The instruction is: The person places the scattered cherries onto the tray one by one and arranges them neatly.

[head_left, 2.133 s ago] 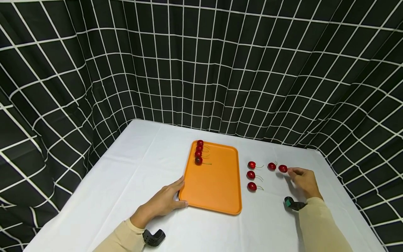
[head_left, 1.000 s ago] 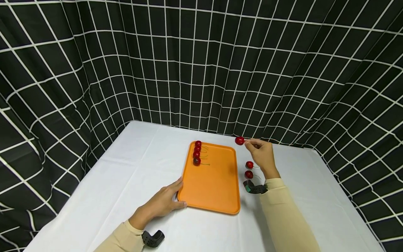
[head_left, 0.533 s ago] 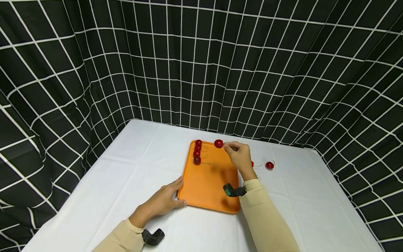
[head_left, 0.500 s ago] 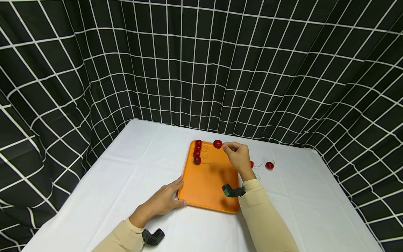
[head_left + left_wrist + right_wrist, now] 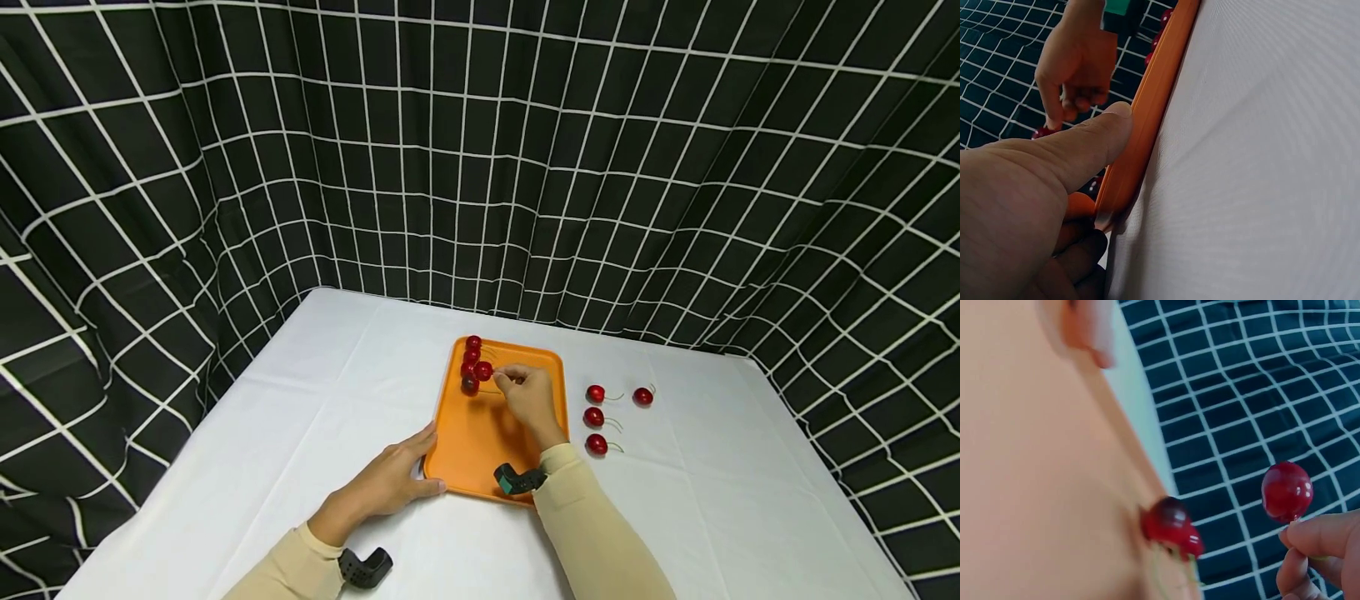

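Observation:
Between thumb and fingers my right hand (image 5: 531,400) pinches a red cherry (image 5: 483,371) by its stem, above the orange tray (image 5: 480,450). In the right wrist view the held cherry (image 5: 1287,491) hangs clear of the tray. Several cherries (image 5: 470,384) lie in a column along the tray's left side, the nearest one darker, their stems partly hidden by the held cherry and my hand. My left hand (image 5: 382,482) grips the tray's near left corner. The left wrist view shows its thumb (image 5: 1094,140) along the orange rim (image 5: 1147,119), the other fingers curled at the corner.
Right of the tray, three cherries (image 5: 594,417) stand in a column on the white tablecloth (image 5: 712,500), with another cherry (image 5: 642,397) farther right. A black curtain with white grid lines (image 5: 480,167) surrounds the table's back and sides.
My right hand has carried a cherry by its stem from the table's right side leftward, over the tray, to beside the column. The left hand has stayed at the tray's corner.

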A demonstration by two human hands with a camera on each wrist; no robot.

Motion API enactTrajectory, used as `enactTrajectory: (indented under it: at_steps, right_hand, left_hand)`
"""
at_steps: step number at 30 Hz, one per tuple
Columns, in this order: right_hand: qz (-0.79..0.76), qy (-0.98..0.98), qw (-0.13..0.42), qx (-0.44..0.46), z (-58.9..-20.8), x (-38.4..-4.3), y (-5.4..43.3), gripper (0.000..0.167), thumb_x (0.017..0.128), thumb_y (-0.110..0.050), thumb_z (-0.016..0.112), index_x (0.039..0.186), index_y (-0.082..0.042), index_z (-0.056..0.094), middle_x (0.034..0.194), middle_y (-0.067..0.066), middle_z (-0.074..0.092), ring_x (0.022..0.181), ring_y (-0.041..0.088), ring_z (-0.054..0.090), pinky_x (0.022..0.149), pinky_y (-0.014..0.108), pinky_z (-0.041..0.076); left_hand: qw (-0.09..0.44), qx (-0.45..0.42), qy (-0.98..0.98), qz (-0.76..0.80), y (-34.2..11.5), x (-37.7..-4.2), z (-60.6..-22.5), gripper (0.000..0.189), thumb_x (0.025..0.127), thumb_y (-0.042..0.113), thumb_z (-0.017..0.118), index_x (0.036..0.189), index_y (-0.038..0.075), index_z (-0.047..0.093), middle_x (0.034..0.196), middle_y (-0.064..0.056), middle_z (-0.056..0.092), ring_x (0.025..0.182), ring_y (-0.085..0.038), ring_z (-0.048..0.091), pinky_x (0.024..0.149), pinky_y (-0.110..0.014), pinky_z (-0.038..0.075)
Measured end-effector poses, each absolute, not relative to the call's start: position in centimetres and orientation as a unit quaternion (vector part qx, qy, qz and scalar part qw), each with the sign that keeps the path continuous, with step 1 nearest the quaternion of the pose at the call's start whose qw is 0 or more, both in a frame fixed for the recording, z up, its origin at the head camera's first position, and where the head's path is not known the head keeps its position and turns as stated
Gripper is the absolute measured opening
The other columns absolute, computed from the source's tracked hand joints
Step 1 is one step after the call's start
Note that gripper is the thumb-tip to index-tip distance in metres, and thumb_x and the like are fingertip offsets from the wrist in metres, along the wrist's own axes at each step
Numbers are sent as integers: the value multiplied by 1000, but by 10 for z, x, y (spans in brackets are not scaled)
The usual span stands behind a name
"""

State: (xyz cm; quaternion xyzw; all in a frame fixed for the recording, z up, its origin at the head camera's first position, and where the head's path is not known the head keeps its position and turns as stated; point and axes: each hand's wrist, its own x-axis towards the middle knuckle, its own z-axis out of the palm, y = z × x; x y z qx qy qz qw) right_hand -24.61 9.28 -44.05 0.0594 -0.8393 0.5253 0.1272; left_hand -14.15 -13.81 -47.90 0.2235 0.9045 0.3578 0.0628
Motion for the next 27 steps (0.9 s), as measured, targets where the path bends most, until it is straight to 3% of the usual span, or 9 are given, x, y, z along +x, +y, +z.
enactTrajectory:
  at_steps: [10,20,27]
  right_hand:
    - [483,-872,66,34,-465,-244,77,8,87,-11,72,85,-5,77,77,1,68,67,18,54,55,26,45]
    - [427,-901,65,28,-473,-247,75,7,85,-12,72,81,-10,78,80,-2,70,77,17,60,70,32,51]
    - [402,-913,58,40,-473,-245,74,6,85,-12,72,83,-10,77,84,-1,70,79,19,60,69,33,52]
  left_hand:
    - [60,228,903,359,-138,-143,-480,83,87,40,72,145,-5,35,156,-11,22,139,-28,26,111,-43,26]
    - [58,232,901,362,-137,-142,-477,82,86,37,73,144,-7,36,155,-12,24,138,-29,27,110,-44,27]
    - [56,230,901,364,-137,-141,-478,81,86,36,74,144,-7,37,155,-12,24,138,-29,27,110,-45,27]
